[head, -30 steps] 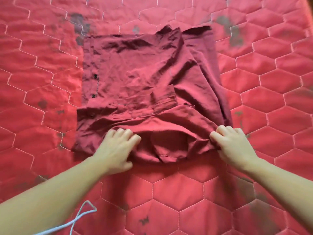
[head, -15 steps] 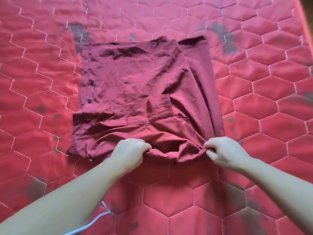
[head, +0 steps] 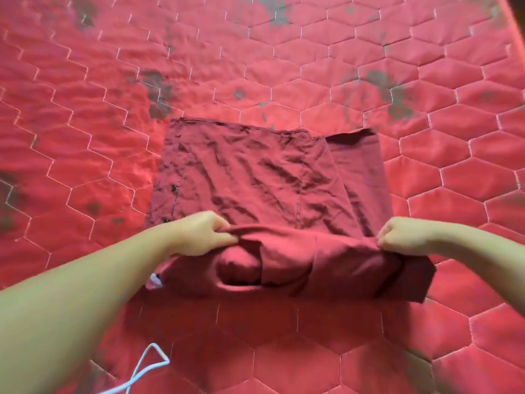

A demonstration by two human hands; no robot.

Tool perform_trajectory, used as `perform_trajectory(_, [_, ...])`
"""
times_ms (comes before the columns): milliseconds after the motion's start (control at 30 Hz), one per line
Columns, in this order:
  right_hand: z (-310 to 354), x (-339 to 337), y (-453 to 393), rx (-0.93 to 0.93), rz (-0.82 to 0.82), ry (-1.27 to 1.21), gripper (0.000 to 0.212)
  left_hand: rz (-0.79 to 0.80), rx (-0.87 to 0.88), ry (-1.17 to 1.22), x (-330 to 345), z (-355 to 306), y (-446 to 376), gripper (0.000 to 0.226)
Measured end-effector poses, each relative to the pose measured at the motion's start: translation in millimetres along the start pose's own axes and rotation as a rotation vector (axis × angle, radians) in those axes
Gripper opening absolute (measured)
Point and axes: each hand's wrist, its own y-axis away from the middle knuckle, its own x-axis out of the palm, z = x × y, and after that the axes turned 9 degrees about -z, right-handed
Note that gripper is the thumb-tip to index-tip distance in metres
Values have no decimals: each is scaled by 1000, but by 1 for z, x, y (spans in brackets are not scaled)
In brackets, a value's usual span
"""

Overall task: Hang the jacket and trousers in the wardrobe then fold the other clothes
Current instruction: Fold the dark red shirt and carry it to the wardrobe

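A dark maroon shirt (head: 255,177) with black buttons (head: 173,188) lies at centre on a brighter red quilt (head: 426,66) stitched in white hexagons. Grey-brown blotches mark the quilt towards 11, 12 and 1 o'clock, and at 9 o'clock. A small pale pink-white tag (head: 154,280) shows at the shirt's 8 o'clock corner. A white cord (head: 147,365) loops at 7 o'clock.

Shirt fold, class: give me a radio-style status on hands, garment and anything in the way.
Left hand and right hand both grip the near fold. Dark red shirt lies half folded on the quilted mattress. White cord nearby, clear of shirt.
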Motion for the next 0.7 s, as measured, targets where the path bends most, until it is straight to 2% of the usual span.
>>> perform_trajectory(67, [-5,-7,-13,58,-218,-38,32,-206,-31,128,-5,9,-9,37])
perform_trajectory(100, [-5,-8,-18,61,-305,0,27,-235,-62,216,-6,14,-11,37])
perform_trajectory(167, [3,-4,-22,36,-429,103,8,-162,-119,282,-2,27,-12,49])
perform_trajectory(200, [10,3,-23,-12,-468,119,14,-98,-139,249,1,35,-11,61])
perform_trajectory(267, [29,16,-28,-123,-457,69,43,13,-162,123,9,51,-8,67])
perform_trajectory(333, [47,28,-36,-129,-429,30,57,47,-152,38,12,65,-8,51])
perform_trajectory(433, [57,32,-46,-124,-415,-63,49,68,-155,39,4,73,-7,22])
perform_trajectory(567, [52,12,-45,-256,-339,-246,53,142,-118,99,-30,65,-6,13])
perform_trajectory(633, [54,-13,-39,-236,-260,-350,49,142,-91,120,-58,57,-9,13])
perform_trajectory(700, [59,-42,-38,-188,-198,-452,45,78,-90,128,-88,51,-21,12])
